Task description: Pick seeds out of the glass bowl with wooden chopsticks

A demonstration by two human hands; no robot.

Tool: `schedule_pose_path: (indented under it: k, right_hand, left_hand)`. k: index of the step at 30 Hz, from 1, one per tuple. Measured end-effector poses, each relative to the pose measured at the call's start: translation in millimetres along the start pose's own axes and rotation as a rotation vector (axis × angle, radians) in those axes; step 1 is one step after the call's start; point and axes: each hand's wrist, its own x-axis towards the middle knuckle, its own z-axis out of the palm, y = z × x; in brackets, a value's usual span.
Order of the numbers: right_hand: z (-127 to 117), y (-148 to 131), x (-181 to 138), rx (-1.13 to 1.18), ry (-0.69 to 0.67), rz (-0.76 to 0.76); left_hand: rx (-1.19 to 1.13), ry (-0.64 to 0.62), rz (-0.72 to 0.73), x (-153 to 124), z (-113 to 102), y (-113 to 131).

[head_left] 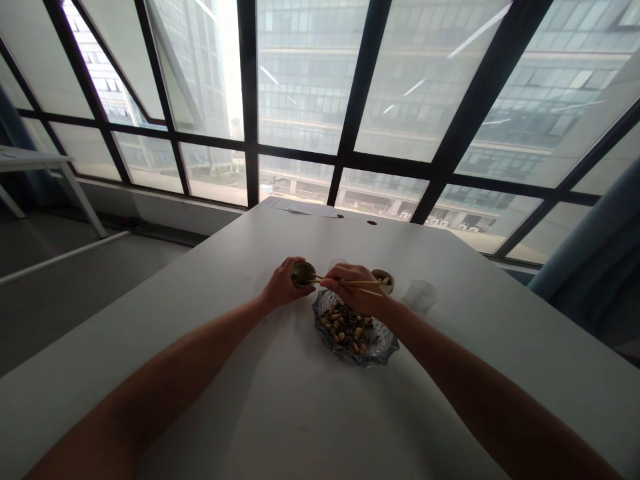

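Observation:
My left hand (281, 287) is wrapped round a small greenish-brown bowl (296, 268), its mouth tilted toward me. In my right hand (350, 275) is a pair of wooden chopsticks (367, 284), whose tips reach into that bowl. Whether the tips pinch anything is too small to make out. Below my right hand stands a scalloped clear glass dish (385, 350) with a heap of mixed nuts and dark seeds (347, 327) in it. A second small bowl (384, 279), holding pale pieces, is just beyond my right wrist and partly hidden by it.
A clear plastic cup (421, 296) stands right of my right forearm; another clear object (338, 263) is partly hidden behind my right hand. Paper sheets (310, 210) lie at the white table's (210, 307) far end, before large windows. Another table (35, 159) stands at left.

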Motion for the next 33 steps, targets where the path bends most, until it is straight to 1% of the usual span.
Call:
schedule_pose_path:
  k: [2, 4, 6, 9, 12, 13, 15, 18, 20, 23, 25, 28, 29, 31, 33]
  right_hand:
    - [-4.9, -6.2, -1.9, -0.026, 0.017, 0.005]
    - [-12.8, -13.5, -7.8, -0.042, 0.087, 0.046]
    - [-22.9, -19.5, -19.7, -0.013, 0.182, 0.131]
    - [-37.8, -21.6, -45.9, 0.129, 0.341, 0.288]
    - [-46.1, -13.5, -68.9, 0.191, 0.401, 0.424]
    - [-46.6, -9.3, -73.8, 0.193, 0.402, 0.459]
    - [-44.5, -1.0, -79.5, 0.189, 0.364, 0.509]
    - [-38.8, 3.5, -81.4, 0.218, 0.208, 0.528]
    - [-38.4, -1.0, -81.4, 0.253, 0.104, 0.515]
    - [-46.7, -12.3, -81.3, 0.312, -0.027, 0.488]
    - [-56.0, -17.5, -80.5, 0.359, -0.051, 0.493]
    - [-66.9, -20.5, -77.6, 0.427, 0.04, 0.56]
    - [-68.3, -21.3, -76.1, 0.453, 0.048, 0.592]
    - [-66.8, -23.6, -72.9, 0.502, -0.013, 0.654]
    - [-60.8, -26.2, -69.6, 0.528, -0.089, 0.677]
  left_hand:
    - [0.005, -0.002, -0.008, 0.3, -0.2, 0.7]
    - [0.014, -0.008, -0.023, 0.5, -0.3, 0.7]
    - [0.03, -0.011, -0.045, 0.5, -0.3, 0.1]
    - [0.047, -0.014, -0.077, 0.6, 0.2, -1.1]
    - [0.053, -0.026, -0.102, 1.0, 0.2, -0.9]
    - [0.056, -0.033, -0.109, 1.2, 0.0, -0.4]
    - [0.062, -0.053, -0.125, 1.7, -0.9, 0.7]
    - [0.07, -0.095, -0.156, 2.1, -2.6, 1.7]
    - [0.068, -0.118, -0.185, 2.4, -3.7, 1.7]
    - [0.055, -0.137, -0.228, 2.7, -4.7, 0.8]
    - [0.052, -0.137, -0.242, 2.8, -5.0, -0.2]
    - [0.052, -0.137, -0.244, 2.9, -5.0, -1.3]
    - [0.051, -0.141, -0.246, 2.8, -5.1, -1.4]
    - [0.049, -0.149, -0.253, 2.7, -5.4, -1.0]
    - [0.051, -0.154, -0.256, 2.6, -6.0, -0.1]
